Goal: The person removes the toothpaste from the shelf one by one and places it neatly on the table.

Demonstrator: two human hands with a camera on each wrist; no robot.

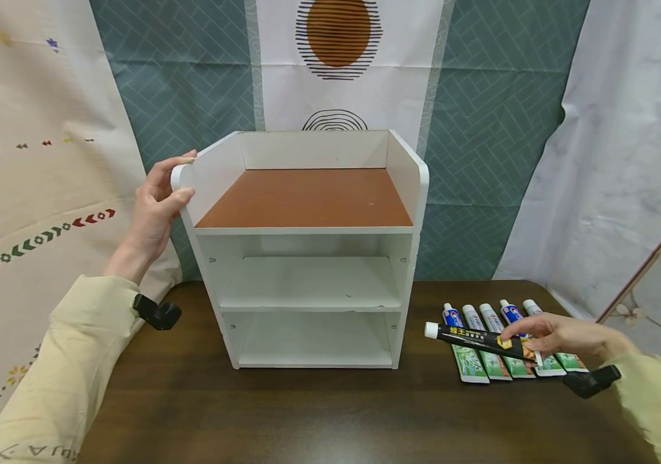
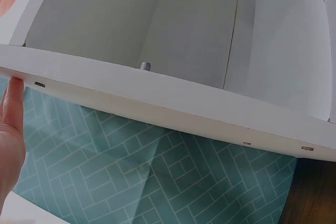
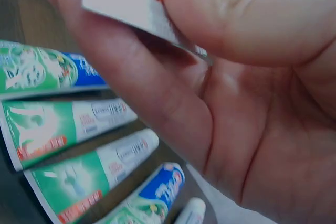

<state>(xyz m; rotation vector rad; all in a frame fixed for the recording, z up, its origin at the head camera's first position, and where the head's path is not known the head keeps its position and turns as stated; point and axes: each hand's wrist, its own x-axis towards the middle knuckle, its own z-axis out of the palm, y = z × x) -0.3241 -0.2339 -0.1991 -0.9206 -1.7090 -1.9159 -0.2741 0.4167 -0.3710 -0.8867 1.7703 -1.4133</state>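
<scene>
A white shelf unit (image 1: 319, 307) with a brown top board stands on the table. My left hand (image 1: 155, 205) grips the rounded upper edge of its left side panel, thumb in front; in the left wrist view, fingers (image 2: 14, 106) touch the panel's outer face. On the right, my right hand (image 1: 559, 334) pinches a black toothpaste tube (image 1: 481, 340) by its flat end, the white cap pointing left. It is above a row of several toothpaste tubes (image 1: 471, 364), green, white and blue, lying side by side. The right wrist view shows the held tube's pale crimped end (image 3: 123, 3) between thumb and fingers.
The dark wooden table (image 1: 319, 412) extends in front of the shelf unit. Behind hangs a teal patterned cloth (image 1: 469, 129) with a white middle panel. A cream embroidered cloth (image 1: 35, 161) hangs at the left, a pale marbled one (image 1: 614, 142) at the right.
</scene>
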